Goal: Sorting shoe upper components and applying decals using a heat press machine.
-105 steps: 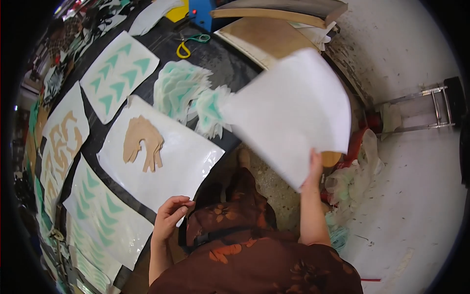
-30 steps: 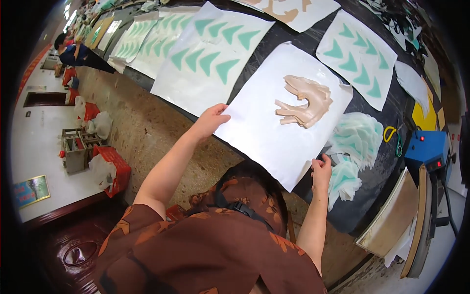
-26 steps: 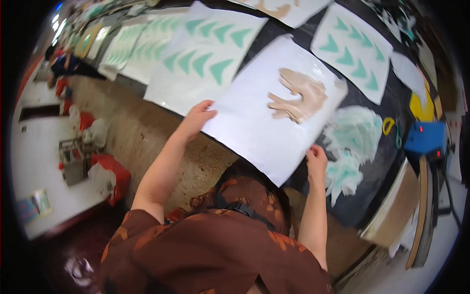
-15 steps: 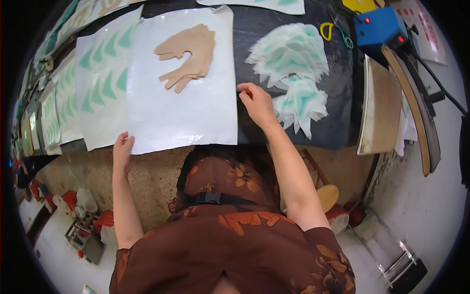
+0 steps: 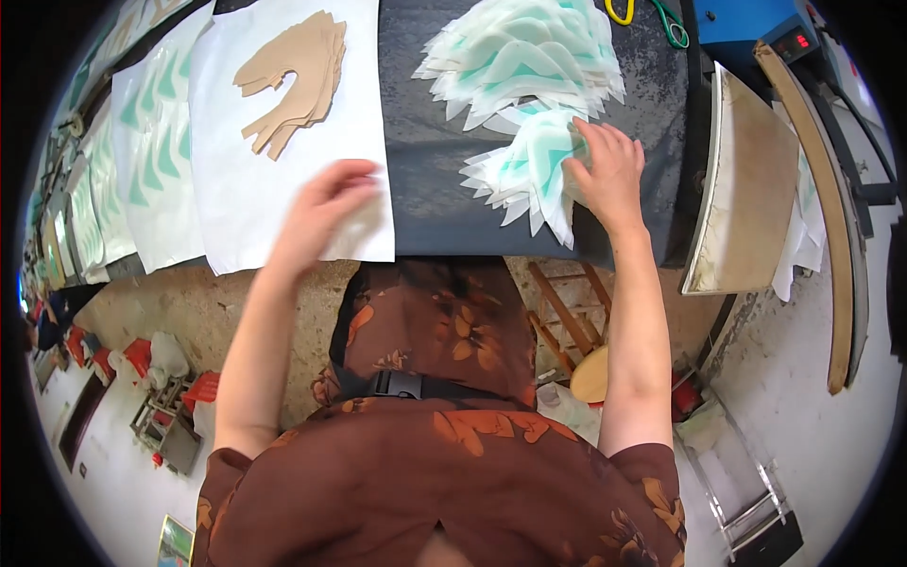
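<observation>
My right hand (image 5: pixel 611 175) is at the right edge of a small fanned stack of white and green curved pieces (image 5: pixel 539 161). Its thumb and forefinger are apart, touching the top piece. Beyond that lies a larger fanned stack of similar pale pieces (image 5: pixel 524 57). Blurred by motion, my left hand (image 5: pixel 335 203) hovers over the right edge of a white sheet (image 5: pixel 222 208); its finger shape is unclear. Several tan curved cut pieces (image 5: pixel 307 80) lie piled on that sheet.
Left of the white sheet, more sheets bear green crescent shapes (image 5: pixel 151 123). Scissors (image 5: pixel 673 28) with yellow and green handles lie at the far right, near a blue machine (image 5: pixel 746 33) with a red display. A brownish board (image 5: pixel 746 189) leans at the table's right end. Below is a wooden stool (image 5: pixel 590 373).
My left hand has left the white sheet's lower left corner and moved right and up. My right hand has moved right onto the small stack. The view has shifted right.
</observation>
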